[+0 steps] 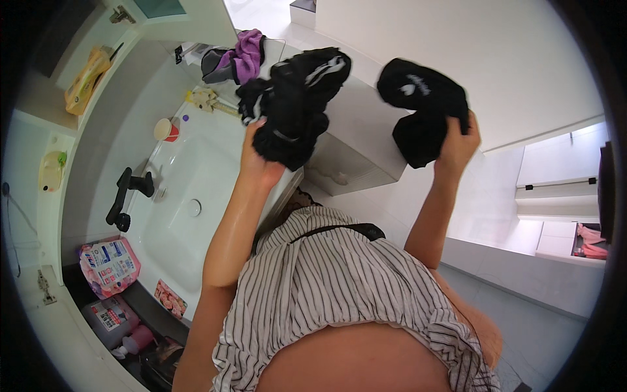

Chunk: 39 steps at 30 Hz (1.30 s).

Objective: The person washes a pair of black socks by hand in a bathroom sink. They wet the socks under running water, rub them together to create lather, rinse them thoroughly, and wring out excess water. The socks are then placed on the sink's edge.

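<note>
My left hand (259, 157) grips a bunched black cloth bundle (294, 108) with white stripes. This bundle hangs over the right rim of the white washbasin (186, 235) and the ledge beside it; its folds hide part of my fingers. Held up in my right hand (458, 142) is a black fabric item (426, 98) with a small white print, possibly a sock. It droops in two lobes, apart from the bundle. A purple and grey cloth (240, 59) lies on the counter just beyond my left hand.
A black faucet (128, 191) stands at the basin's left side. On the rim sits a red and white paper cup (166, 130). A pink refill pouch (110, 267) and pump bottle (134, 341) crowd the near left. The open cabinet (186, 22) door juts over the far counter.
</note>
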Available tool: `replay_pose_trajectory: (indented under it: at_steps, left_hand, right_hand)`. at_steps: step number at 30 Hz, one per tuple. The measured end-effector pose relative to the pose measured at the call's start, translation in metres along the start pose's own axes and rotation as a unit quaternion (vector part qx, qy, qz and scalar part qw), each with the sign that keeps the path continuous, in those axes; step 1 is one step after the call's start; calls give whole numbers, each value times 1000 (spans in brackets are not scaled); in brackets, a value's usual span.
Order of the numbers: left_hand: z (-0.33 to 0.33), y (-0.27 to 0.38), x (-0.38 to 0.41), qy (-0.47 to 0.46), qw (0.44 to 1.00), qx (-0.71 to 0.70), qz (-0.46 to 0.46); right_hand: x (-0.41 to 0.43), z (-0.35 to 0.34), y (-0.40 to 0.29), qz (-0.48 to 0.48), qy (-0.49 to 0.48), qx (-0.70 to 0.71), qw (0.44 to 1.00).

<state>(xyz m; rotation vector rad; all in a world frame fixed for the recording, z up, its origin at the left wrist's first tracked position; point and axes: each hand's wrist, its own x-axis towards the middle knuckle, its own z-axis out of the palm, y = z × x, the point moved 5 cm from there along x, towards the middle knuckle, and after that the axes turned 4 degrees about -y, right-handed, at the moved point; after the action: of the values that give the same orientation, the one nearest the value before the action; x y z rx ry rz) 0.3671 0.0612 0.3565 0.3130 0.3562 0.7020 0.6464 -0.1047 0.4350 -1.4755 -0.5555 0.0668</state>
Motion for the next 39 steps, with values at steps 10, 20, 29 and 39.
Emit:
replay_pose_trajectory:
  at_steps: [10,20,29,39]
  left_hand:
    - [25,-28,72,-106,806,569,125]
    - [47,-9,38,-47,598,778,187]
    - [14,38,-23,7,694,705,143]
    - [-105,72,-197,175,896,276,301]
  right_hand:
    - [-3,-46,-42,-32,97,152,983]
    - [-14,-25,-59,-27,13,189,981]
    - [-81,83,-71,90,-257,360,892]
    - [-267,280,-13,226,-696,109,673]
